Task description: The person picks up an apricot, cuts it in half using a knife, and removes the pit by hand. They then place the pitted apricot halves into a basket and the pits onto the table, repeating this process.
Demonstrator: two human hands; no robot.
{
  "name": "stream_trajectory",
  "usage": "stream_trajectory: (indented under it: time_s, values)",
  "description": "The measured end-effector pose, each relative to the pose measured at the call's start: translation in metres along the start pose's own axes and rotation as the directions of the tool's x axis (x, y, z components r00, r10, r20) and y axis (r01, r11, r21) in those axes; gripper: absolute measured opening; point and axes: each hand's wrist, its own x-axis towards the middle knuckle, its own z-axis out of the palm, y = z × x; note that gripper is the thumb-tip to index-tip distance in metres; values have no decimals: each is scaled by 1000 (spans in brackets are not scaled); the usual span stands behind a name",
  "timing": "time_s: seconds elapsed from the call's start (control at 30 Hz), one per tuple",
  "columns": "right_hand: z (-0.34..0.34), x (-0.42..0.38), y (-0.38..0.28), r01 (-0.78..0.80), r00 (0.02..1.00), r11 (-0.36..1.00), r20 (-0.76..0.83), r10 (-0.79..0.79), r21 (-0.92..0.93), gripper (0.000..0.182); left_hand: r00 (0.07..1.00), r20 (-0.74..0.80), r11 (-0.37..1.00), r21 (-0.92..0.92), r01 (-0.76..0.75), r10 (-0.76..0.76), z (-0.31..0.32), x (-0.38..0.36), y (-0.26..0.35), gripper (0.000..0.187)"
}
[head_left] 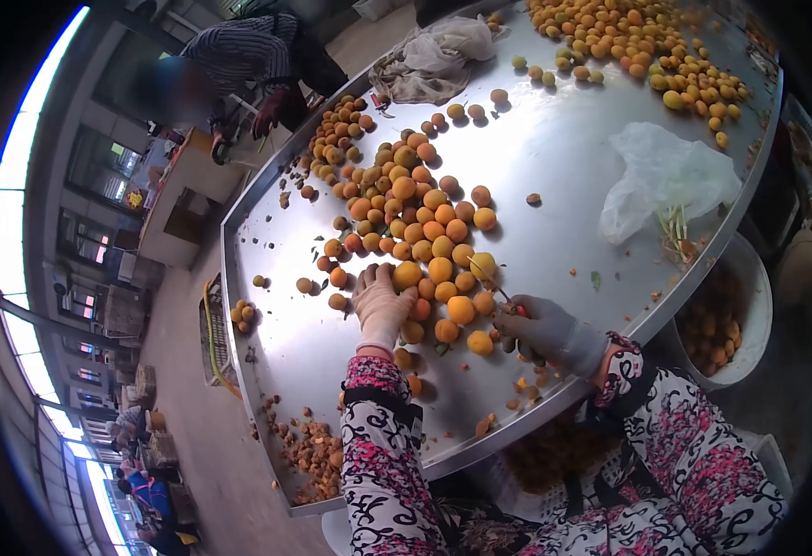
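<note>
My left hand [380, 304], in a pale glove, lies flat with fingers spread on a heap of orange apricots [422, 222] on a round steel table [554, 157]. Its fingertips touch one apricot [407, 274]. My right hand [543, 330], in a grey glove, is closed around a small knife [506, 298] with a thin blade pointing toward the fruit. Both arms wear patterned pink, black and white sleeves.
A second pile of apricots [628, 42] lies at the table's far side, beside a crumpled cloth [434, 56]. A clear plastic bag [670, 176] sits right. A white bucket [756, 306] holds fruit below the rim. Cut pieces [309, 449] lie near left. Another person [248, 65] works beyond.
</note>
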Motion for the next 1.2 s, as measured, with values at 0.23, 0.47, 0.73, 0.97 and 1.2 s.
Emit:
stream_trajectory:
  time_s: [0.23, 0.47, 0.73, 0.97, 1.2]
  values:
    - [-3, -7, 2, 14, 1000, 999, 27, -13, -43, 29, 998, 9, 995, -79, 67, -66, 4, -3, 4, 63]
    - [-4, -2, -3, 10, 1000, 998, -16, -11, -59, 29, 996, -71, 982, -186, 44, -58, 1, -9, 2, 63]
    - [10, -8, -2, 43, 993, 997, -103, -50, -69, 46, 966, 14, 656, -737, -164, 258, -35, -106, 52, 52]
    - [26, -6, 31, -155, 943, 912, 333, 22, 379, 50, 961, -165, 597, -756, -267, 221, -51, -169, 74, 56]
    - [43, -32, 11, -188, 877, 861, 475, -69, 473, 50, 979, -11, 46, -999, -21, 202, -69, -199, 79, 61]
